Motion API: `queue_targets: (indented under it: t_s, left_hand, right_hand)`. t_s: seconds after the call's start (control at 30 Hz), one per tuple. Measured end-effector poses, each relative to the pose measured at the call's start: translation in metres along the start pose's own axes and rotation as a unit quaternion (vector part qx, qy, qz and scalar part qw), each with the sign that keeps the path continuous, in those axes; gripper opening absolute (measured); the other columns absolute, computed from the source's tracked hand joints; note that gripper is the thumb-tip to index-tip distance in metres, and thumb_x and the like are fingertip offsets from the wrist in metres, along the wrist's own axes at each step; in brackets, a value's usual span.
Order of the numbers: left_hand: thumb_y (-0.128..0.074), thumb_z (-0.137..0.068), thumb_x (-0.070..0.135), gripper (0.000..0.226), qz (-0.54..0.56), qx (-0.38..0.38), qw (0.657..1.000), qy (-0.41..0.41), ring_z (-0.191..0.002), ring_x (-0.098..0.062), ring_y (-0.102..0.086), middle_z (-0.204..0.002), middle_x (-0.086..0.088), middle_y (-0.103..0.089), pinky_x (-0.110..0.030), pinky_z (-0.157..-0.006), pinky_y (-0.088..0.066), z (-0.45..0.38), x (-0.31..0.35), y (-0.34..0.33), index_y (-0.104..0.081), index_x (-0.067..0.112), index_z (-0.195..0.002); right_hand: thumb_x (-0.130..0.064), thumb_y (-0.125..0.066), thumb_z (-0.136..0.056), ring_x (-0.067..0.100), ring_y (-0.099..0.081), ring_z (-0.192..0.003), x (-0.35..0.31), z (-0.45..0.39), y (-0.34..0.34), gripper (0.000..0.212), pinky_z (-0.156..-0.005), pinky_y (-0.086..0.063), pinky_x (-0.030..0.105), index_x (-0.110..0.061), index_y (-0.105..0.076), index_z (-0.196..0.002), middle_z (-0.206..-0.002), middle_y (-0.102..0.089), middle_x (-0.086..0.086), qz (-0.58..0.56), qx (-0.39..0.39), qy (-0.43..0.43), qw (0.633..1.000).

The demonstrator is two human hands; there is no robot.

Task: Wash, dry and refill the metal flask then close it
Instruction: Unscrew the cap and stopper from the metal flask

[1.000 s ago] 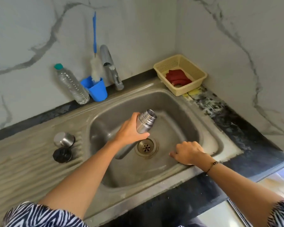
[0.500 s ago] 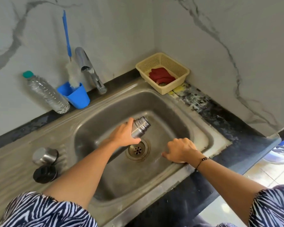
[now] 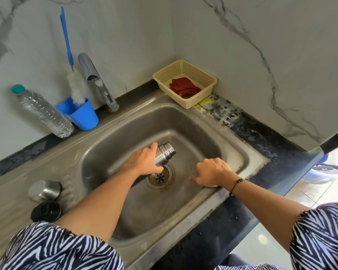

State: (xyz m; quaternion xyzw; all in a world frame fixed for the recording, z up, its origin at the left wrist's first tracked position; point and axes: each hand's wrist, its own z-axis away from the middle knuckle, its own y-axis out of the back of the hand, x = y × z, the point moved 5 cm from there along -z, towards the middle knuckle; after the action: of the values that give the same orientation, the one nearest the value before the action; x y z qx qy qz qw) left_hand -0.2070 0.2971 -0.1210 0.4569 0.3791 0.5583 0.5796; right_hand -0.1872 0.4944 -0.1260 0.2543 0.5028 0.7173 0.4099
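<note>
Your left hand point(image 3: 144, 161) grips the flask point(image 3: 164, 153) over the sink point(image 3: 234, 152) drain, its long axis tilted, mouth pointing up-right toward your right hand point(image 3: 213, 172), which rests loosely curled and empty on the rim.

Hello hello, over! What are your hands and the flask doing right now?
Left hand grips flask, tilted over the drain, lid off. Right hand rests on sink edge, holding nothing. Nothing in the way.

Soft, even daylight fills the scene, brightest at the lower right, where the floor point(image 3: 308, 193) is washed out. The sink point(image 3: 242, 152) shows dull sheen; shadows are faint. Wide-angle bending curves the edges.
</note>
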Motion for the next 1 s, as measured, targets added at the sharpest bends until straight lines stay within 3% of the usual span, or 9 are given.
queue_targets:
  t_s: [0.6,1.0]
  left_hand:
    - [-0.071,-0.072,0.043,0.066,-0.042,-0.027,0.999,-0.009,-0.074,-0.024,-0.054,-0.080,0.001,-0.049,-0.033,-0.061,-0.045,0.005,0.007,0.007,-0.035,0.014,-0.118]
    - [-0.070,-0.073,0.044,0.070,-0.070,-0.055,0.996,-0.004,-0.080,-0.024,-0.051,-0.089,-0.001,-0.050,-0.032,-0.065,-0.040,0.009,0.001,0.017,-0.034,0.013,-0.125]
  right_hand:
    - [-0.054,-0.038,-0.091,0.028,-0.062,-0.090,0.001,0.000,0.000,0.052,-0.073,-0.044,0.034,-0.009,-0.063,-0.097,-0.100,-0.066,0.008,-0.005,0.010,-0.001,1.000]
    - [-0.054,-0.039,-0.090,0.027,-0.061,-0.084,0.001,-0.002,-0.003,0.048,-0.071,-0.043,0.032,-0.011,-0.061,-0.090,-0.096,-0.066,0.007,-0.013,0.009,-0.004,1.000]
